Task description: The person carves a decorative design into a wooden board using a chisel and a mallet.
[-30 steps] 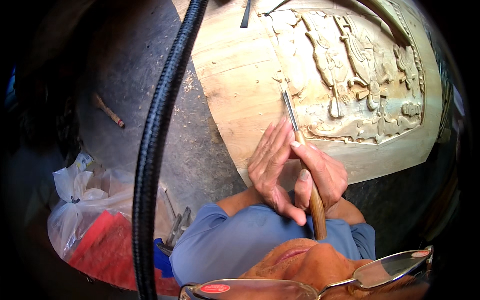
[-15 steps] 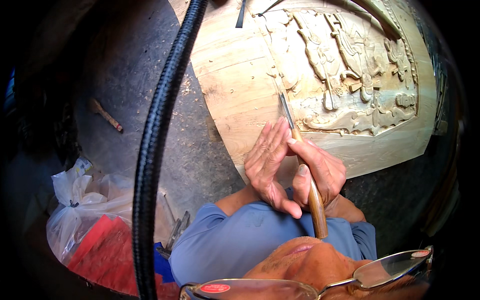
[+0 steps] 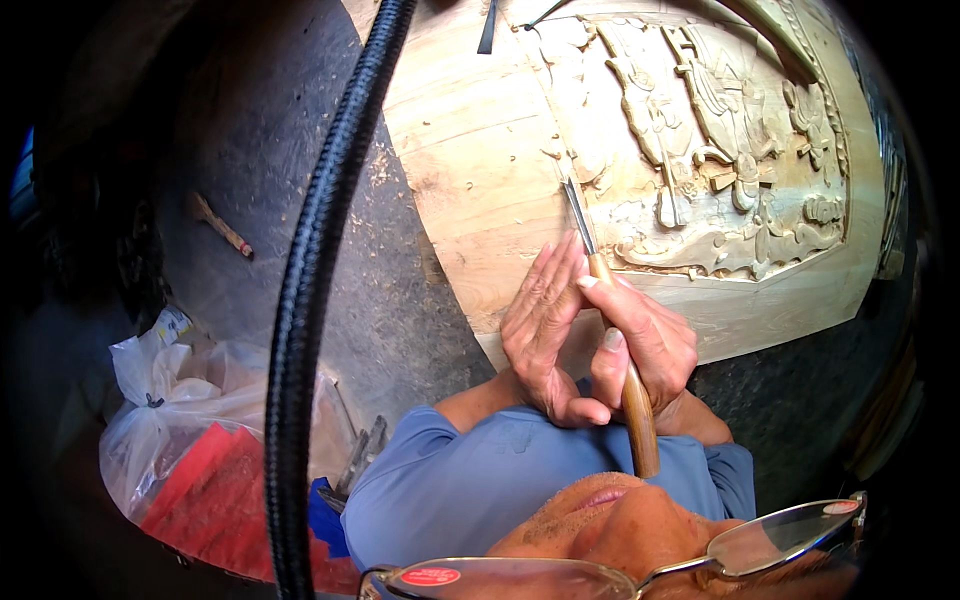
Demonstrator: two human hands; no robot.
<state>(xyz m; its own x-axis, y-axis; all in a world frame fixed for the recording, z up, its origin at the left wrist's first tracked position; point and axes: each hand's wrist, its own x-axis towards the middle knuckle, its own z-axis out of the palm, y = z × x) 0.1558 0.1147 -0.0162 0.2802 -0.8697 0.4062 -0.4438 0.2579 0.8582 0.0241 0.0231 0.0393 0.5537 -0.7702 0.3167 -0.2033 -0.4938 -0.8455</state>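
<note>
The wood-carving chisel (image 3: pixel 598 266) reaches over the near edge of the carved wooden panel (image 3: pixel 450 190), tip beside its relief. The right hand (image 3: pixel 650 345) wraps the handle; the left hand (image 3: pixel 545 330), fingers straight, lies alongside, unclenched. Left of the panel: a wooden stick (image 3: pixel 222 225) and, nearer, a clear plastic bag (image 3: pixel 150 400).

Bearing, on the pale wooden board (image 3: pixel 465 235), raised carving (image 3: pixel 727 130), curled shavings (image 3: pixel 549 154) and a dark flat-ended blade (image 3: pixel 487 28); supporting, on the grey floor (image 3: pixel 400 325), scattered chips (image 3: pixel 378 171) and a short stick (image 3: pixel 222 227).
</note>
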